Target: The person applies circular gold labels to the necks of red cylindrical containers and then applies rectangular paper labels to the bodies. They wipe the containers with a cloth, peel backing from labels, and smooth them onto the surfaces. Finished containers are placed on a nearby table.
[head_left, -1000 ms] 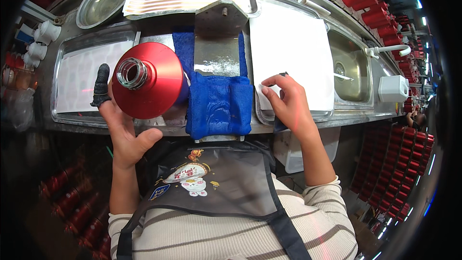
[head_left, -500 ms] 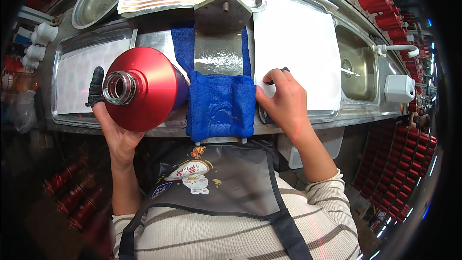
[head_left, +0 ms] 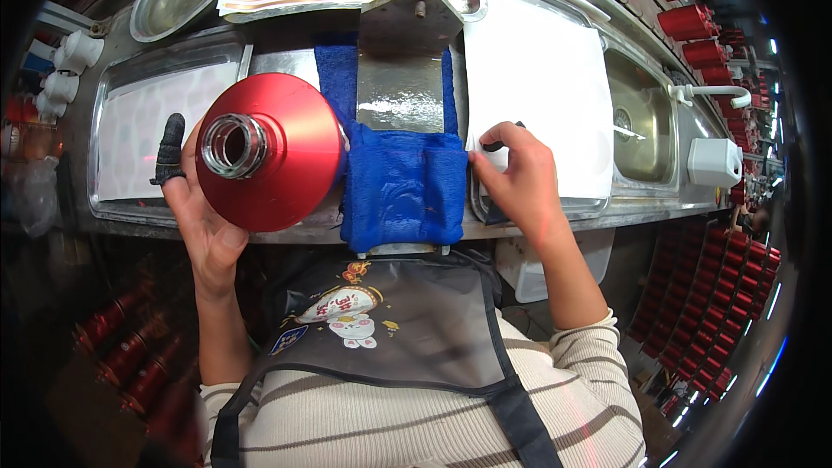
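- Light falls from above, bright and even across the work surface.
- Strong glare whitens the white sheet (head_left: 537,87) above the right hand (head_left: 516,182).
- The red cone (head_left: 282,152) gripped by the left hand (head_left: 204,225) shows a soft sheen, sharply in focus.
- Below both hands the scene turns dim.
- Straight edges bow toward the rim; corners vignette black.

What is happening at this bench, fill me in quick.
A person in an apron stands at a metal workbench. The left hand, a black cot on its thumb, holds up a red cone-shaped bottle with its open metal neck facing the camera. The right hand rests at the edge of a white sheet in a tray, fingers on a small dark thing. A blue cloth drapes over the fixture between them.
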`<action>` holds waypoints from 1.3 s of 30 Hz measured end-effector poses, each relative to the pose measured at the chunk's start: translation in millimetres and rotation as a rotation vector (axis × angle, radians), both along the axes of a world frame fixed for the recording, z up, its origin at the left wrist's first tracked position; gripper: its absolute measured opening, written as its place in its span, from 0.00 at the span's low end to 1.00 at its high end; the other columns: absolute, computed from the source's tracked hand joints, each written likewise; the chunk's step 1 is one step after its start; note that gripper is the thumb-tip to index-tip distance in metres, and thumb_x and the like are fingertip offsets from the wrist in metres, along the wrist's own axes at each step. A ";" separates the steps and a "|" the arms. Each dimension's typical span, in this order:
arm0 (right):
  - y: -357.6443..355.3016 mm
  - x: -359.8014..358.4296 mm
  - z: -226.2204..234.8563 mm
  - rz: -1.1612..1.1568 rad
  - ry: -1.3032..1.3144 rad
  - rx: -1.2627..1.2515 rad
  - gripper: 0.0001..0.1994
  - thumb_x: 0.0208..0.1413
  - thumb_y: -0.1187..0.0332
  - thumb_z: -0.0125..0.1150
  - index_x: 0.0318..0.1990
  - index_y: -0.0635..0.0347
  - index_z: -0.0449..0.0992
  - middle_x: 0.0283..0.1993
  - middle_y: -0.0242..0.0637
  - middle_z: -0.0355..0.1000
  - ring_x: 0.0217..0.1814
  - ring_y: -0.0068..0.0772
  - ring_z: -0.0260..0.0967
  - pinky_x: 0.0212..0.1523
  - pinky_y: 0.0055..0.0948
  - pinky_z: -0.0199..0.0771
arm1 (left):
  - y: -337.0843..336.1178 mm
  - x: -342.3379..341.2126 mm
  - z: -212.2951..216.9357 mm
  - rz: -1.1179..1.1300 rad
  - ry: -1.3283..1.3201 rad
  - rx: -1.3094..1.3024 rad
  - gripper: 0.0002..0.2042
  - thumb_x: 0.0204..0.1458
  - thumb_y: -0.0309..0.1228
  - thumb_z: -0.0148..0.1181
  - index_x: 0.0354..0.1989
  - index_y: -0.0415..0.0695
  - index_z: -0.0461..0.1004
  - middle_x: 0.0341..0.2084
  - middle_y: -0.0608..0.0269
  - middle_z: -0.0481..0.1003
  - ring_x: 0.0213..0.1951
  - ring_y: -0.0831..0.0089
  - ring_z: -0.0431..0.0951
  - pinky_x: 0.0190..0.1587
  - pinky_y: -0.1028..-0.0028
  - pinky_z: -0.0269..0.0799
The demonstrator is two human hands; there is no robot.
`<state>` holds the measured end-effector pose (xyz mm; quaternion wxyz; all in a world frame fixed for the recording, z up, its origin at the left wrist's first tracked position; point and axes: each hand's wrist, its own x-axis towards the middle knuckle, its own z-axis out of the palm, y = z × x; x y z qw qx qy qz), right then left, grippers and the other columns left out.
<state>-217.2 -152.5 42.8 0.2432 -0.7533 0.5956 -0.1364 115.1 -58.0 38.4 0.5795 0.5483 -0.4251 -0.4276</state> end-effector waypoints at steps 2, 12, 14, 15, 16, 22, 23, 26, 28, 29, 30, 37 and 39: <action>-6.5 -8.0 8.7 -0.058 -0.119 0.183 0.06 0.53 0.73 0.69 0.36 0.64 0.79 0.27 0.27 0.73 0.22 0.11 0.57 0.22 0.20 0.58 | 0.3 0.0 0.7 -0.009 0.013 -0.015 0.47 0.48 0.51 0.68 0.68 0.41 0.45 0.69 0.41 0.52 0.70 0.53 0.57 0.70 0.53 0.55; -43.1 -137.4 4.4 -0.469 -0.323 -0.010 0.05 0.59 0.73 0.58 0.34 0.66 0.74 0.29 0.28 0.69 0.34 0.16 0.62 0.36 0.21 0.66 | -7.8 5.8 1.2 0.029 0.021 -0.069 0.33 0.52 0.44 0.65 0.55 0.40 0.51 0.71 0.35 0.47 0.70 0.48 0.56 0.71 0.52 0.52; -53.1 -180.4 17.0 -0.540 -0.045 -0.105 0.08 0.57 0.69 0.60 0.36 0.67 0.75 0.32 0.37 0.75 0.35 0.27 0.70 0.38 0.28 0.70 | -9.7 11.2 0.4 0.039 -0.008 -0.081 0.27 0.54 0.44 0.64 0.47 0.42 0.53 0.70 0.34 0.48 0.70 0.48 0.57 0.71 0.52 0.51; -50.5 -202.7 18.0 -0.541 0.124 -0.141 0.10 0.57 0.67 0.61 0.38 0.68 0.76 0.34 0.40 0.76 0.36 0.33 0.72 0.40 0.31 0.71 | -10.4 14.5 -0.1 0.037 -0.019 -0.083 0.27 0.54 0.44 0.63 0.47 0.42 0.53 0.70 0.35 0.48 0.70 0.48 0.57 0.71 0.52 0.52; -44.6 -223.3 12.9 -0.542 0.290 -0.174 0.12 0.57 0.66 0.62 0.40 0.68 0.76 0.35 0.44 0.77 0.37 0.40 0.74 0.42 0.34 0.72 | -10.5 17.1 -0.9 0.036 -0.033 -0.086 0.26 0.54 0.45 0.63 0.47 0.42 0.54 0.70 0.35 0.48 0.70 0.47 0.58 0.71 0.52 0.52; -41.3 -123.3 16.2 -0.402 0.260 -0.305 0.33 0.49 0.54 0.73 0.57 0.67 0.73 0.47 0.56 0.73 0.49 0.57 0.73 0.51 0.44 0.74 | -17.8 20.7 -0.7 0.074 -0.027 -0.083 0.26 0.58 0.41 0.57 0.51 0.35 0.53 0.70 0.38 0.51 0.69 0.47 0.59 0.70 0.53 0.54; -39.5 -111.1 17.2 -0.349 0.330 -0.263 0.37 0.47 0.50 0.73 0.59 0.67 0.69 0.48 0.56 0.71 0.49 0.56 0.73 0.49 0.45 0.74 | -17.0 16.8 2.1 0.062 -0.018 -0.095 0.25 0.58 0.40 0.56 0.51 0.34 0.53 0.70 0.38 0.51 0.69 0.48 0.60 0.70 0.53 0.55; -59.2 -91.0 20.0 -0.380 0.477 0.091 0.39 0.46 0.45 0.71 0.61 0.63 0.69 0.52 0.57 0.68 0.49 0.56 0.74 0.50 0.45 0.75 | -14.5 13.8 1.6 0.064 -0.003 -0.141 0.25 0.60 0.38 0.53 0.54 0.33 0.52 0.71 0.40 0.51 0.69 0.48 0.60 0.69 0.53 0.56; -62.5 -103.0 14.5 -0.362 0.499 0.083 0.24 0.49 0.53 0.65 0.51 0.57 0.75 0.48 0.51 0.73 0.48 0.54 0.75 0.49 0.45 0.75 | -12.0 18.7 -5.5 0.044 -0.041 -0.164 0.28 0.61 0.38 0.52 0.60 0.31 0.50 0.71 0.42 0.51 0.69 0.48 0.60 0.69 0.53 0.56; -62.4 -107.2 20.4 -0.365 0.486 0.074 0.20 0.51 0.55 0.63 0.47 0.57 0.76 0.44 0.50 0.74 0.47 0.54 0.75 0.47 0.47 0.75 | -9.1 23.7 -10.9 0.051 -0.046 -0.167 0.32 0.61 0.40 0.51 0.64 0.31 0.47 0.71 0.42 0.50 0.69 0.47 0.59 0.69 0.53 0.56; -59.1 -110.3 20.9 -0.361 0.469 0.080 0.16 0.53 0.57 0.61 0.43 0.57 0.76 0.41 0.49 0.76 0.45 0.54 0.75 0.46 0.48 0.74 | -6.8 23.3 -9.7 0.047 -0.070 -0.152 0.32 0.61 0.41 0.51 0.64 0.31 0.47 0.71 0.42 0.51 0.69 0.47 0.59 0.70 0.53 0.56; -47.0 -140.7 40.0 -0.359 0.454 -0.217 0.07 0.58 0.68 0.55 0.40 0.57 0.76 0.29 0.48 0.77 0.33 0.57 0.75 0.35 0.50 0.75 | -10.9 25.4 -10.2 0.044 -0.057 -0.162 0.22 0.62 0.40 0.49 0.51 0.33 0.53 0.70 0.41 0.52 0.69 0.47 0.58 0.70 0.52 0.54; -34.7 -145.1 59.3 -0.397 0.443 -0.280 0.07 0.58 0.68 0.55 0.42 0.56 0.76 0.30 0.48 0.77 0.33 0.57 0.75 0.35 0.50 0.75 | -13.2 23.1 -8.6 0.031 -0.063 -0.161 0.21 0.62 0.40 0.49 0.50 0.33 0.54 0.70 0.41 0.53 0.69 0.48 0.58 0.70 0.53 0.54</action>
